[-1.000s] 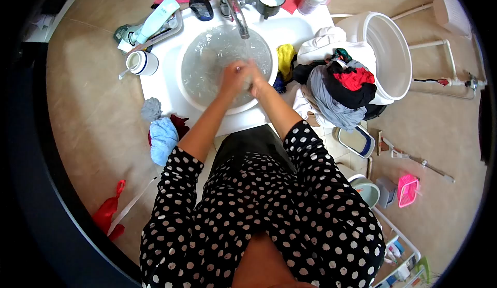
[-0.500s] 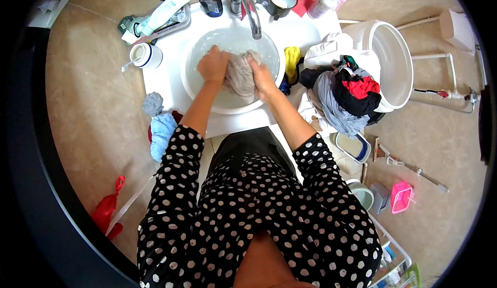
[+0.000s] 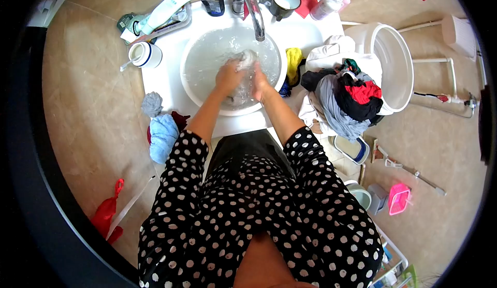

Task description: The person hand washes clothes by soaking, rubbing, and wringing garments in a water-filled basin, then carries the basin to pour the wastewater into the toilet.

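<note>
A light grey wet cloth [image 3: 246, 60] lies partly in the water of a round white basin [image 3: 187, 83], which stands in the white sink [image 3: 171, 88]. My left hand [image 3: 229, 77] is closed on the cloth from the left side. At the cloth's right edge is my right hand [image 3: 260, 84], its fingers pointing up and pressed against the cloth, partly smeared by motion. The chrome faucet [image 3: 258, 24] hangs over the basin just above the cloth. The lower part of the cloth is under the water and hard to make out.
Right of the basin are a yellow cloth [image 3: 293, 60], a heap of clothes [image 3: 336, 101] and a white bucket [image 3: 396, 70]. Behind stand a dark bottle [image 3: 213, 2], a mug [image 3: 284, 3] and a pump bottle [image 3: 327, 5]. Blue cloth [image 3: 163, 138] and a white jar [image 3: 146, 55] are left.
Half a second ago both hands held the cloth bunched above the water. Now the cloth is lower in the splashing water, and my left hand has moved right and down, nearer my right hand.
</note>
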`<act>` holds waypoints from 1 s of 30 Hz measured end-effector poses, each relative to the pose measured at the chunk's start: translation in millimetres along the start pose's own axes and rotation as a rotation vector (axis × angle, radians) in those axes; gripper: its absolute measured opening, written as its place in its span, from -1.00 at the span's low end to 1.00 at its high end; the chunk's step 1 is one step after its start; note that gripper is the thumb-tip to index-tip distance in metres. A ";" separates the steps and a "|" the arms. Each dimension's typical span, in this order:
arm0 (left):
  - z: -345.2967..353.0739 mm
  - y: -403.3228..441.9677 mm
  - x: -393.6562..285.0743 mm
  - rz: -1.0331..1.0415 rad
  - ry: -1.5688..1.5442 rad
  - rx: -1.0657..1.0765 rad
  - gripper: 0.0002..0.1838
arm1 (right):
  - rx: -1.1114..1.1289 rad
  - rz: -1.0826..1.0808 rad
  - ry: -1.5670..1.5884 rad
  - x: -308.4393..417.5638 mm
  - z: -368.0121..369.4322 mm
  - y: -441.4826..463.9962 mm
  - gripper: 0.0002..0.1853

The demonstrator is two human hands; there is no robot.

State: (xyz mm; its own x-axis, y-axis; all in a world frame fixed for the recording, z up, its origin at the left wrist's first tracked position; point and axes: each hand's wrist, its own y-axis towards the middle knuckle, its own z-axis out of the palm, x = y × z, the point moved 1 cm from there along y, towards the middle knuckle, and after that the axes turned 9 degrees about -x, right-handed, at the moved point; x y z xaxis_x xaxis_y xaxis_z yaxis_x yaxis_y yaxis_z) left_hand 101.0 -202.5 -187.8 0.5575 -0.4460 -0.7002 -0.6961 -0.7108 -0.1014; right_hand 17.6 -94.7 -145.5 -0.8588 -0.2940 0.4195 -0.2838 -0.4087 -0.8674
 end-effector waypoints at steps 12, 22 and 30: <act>-36.9 -43.2 -107.9 0.292 -0.001 -0.303 -0.68 | 0.671 -0.011 0.470 -12.8 -17.3 46.3 -0.58; -82.6 -26.6 -6.9 -0.213 0.221 -0.436 -0.64 | -0.142 -0.753 -0.027 55.7 -26.7 -28.4 -0.71; -83.1 -26.5 33.4 -0.042 0.351 -0.285 -0.38 | -0.643 -1.237 -1.304 60.0 -23.2 -42.2 -0.43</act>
State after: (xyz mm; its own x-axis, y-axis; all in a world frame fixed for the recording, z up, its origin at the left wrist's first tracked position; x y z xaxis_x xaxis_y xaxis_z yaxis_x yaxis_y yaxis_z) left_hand 175.6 -243.7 -149.8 0.7366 -0.5361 -0.4122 -0.5447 -0.8316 0.1082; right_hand -31.8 -75.1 -90.0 0.6405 -0.6301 0.4390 -0.7545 -0.6229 0.2066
